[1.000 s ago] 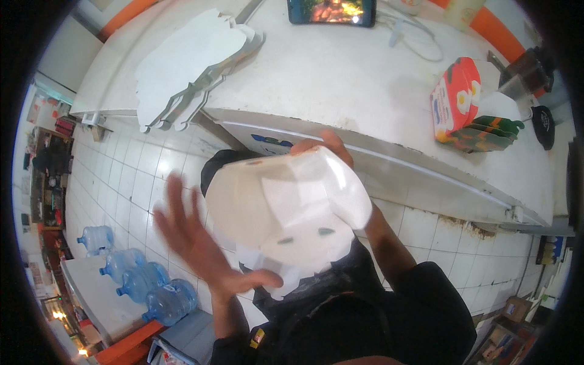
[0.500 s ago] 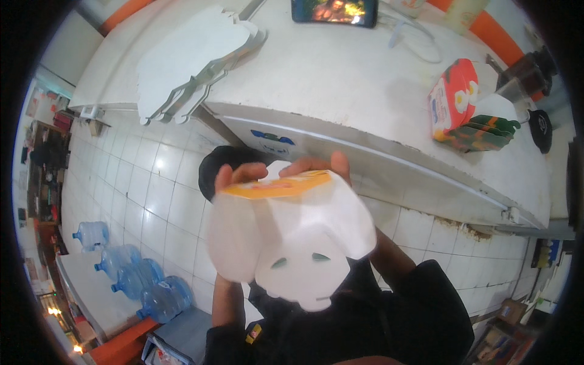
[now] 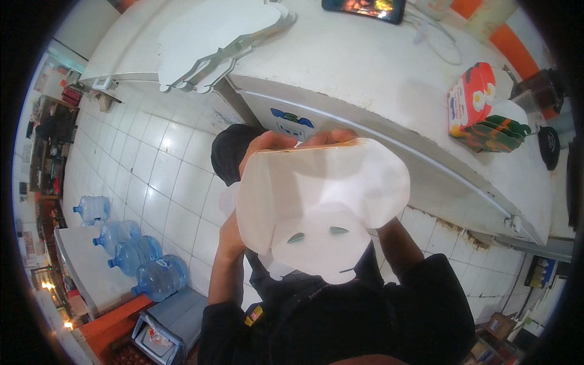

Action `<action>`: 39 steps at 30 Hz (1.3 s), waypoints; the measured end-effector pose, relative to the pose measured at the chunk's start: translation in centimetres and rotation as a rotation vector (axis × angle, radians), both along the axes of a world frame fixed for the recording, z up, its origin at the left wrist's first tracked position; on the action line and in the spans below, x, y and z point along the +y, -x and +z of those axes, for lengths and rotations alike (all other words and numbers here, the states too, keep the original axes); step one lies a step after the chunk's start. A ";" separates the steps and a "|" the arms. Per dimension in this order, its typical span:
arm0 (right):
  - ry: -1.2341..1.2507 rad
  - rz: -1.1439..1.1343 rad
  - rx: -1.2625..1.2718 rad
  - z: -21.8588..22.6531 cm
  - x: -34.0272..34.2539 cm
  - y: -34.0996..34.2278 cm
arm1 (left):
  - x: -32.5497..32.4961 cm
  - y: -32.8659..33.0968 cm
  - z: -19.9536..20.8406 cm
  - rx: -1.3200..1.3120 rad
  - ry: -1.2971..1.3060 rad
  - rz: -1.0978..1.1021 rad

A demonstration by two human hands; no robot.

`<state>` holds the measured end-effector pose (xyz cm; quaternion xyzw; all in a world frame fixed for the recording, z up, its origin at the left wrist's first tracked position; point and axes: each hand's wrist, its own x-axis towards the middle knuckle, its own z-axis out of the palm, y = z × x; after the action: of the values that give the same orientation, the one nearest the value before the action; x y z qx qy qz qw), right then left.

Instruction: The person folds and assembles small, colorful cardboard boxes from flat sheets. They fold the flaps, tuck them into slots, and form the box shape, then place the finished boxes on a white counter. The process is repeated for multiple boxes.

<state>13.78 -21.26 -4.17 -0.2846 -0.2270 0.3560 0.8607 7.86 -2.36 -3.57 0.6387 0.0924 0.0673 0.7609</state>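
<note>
Between my two hands is a partly folded paper food carton [image 3: 322, 210], its white inside turned up. Its flaps curve outward, and two small slits show in the flap nearest me. My left hand [image 3: 266, 143] grips the far edge at its left, fingers curled over it. Beside it, the fingers of my right hand [image 3: 333, 137] close on the same edge; the rest of that hand is hidden behind the carton. On the white counter at the far left lies a stack of flat carton blanks [image 3: 213, 42]. Folded red [image 3: 468, 97] and green cartons [image 3: 493, 132] stand at the right.
A white counter [image 3: 365, 67] runs across the far side, with a phone [image 3: 368, 8] and a cable on it. A black round object [image 3: 228, 155] is behind my left hand. Several blue water bottles [image 3: 159, 277] and a grey bin [image 3: 173, 319] are at lower left.
The carton has tilted, so its yellow outer side is now almost out of sight. My hands and the carton sit higher in the view; the whole view has shifted too.
</note>
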 end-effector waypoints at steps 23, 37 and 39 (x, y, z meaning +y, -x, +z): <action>0.108 -0.058 -0.142 1.4 -1.2 -0.7 | 0.1 -0.8 -2.3 -0.693 -0.500 0.058; 0.240 -0.401 -0.802 3.0 -3.7 -0.9 | -0.1 3.4 4.5 -0.163 -0.263 -0.155; 0.292 -0.551 -0.809 4.1 -5.1 -0.7 | -0.4 3.9 5.9 -0.063 -0.229 -0.180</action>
<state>14.46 -26.32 -0.04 -0.5661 -0.4063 0.0051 0.7172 4.00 -2.79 2.29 0.7245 0.0027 0.0288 0.6886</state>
